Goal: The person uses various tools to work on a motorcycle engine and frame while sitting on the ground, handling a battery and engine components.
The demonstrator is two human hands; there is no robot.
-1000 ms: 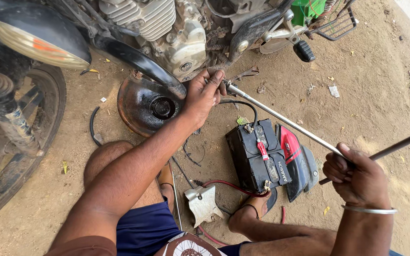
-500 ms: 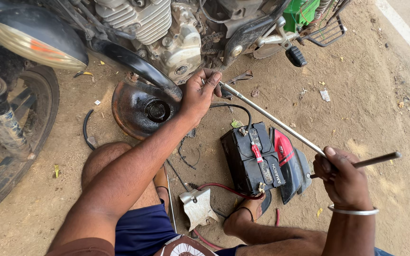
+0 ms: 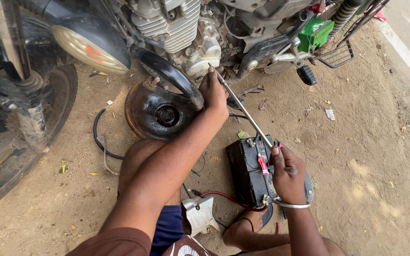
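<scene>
— Head view, item one?
— Long metal rod (image 3: 243,109): slim, silvery, straight, slanting from the motorcycle engine (image 3: 186,28) down over the black battery (image 3: 250,173).
— Hands?
— Left hand (image 3: 213,92), grip clamped on the rod's upper end by the engine. Right hand (image 3: 288,173), grip clamped on its lower end above the battery.
— Nearby?
— Dark oil pan (image 3: 155,111) on the dirt ground (image 3: 371,156).

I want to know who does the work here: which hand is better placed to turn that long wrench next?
The right hand, probably. It grips the handle end of the long wrench, away from the engine, where it likely has leverage. The left hand rests by the tip, steadying it.
</scene>
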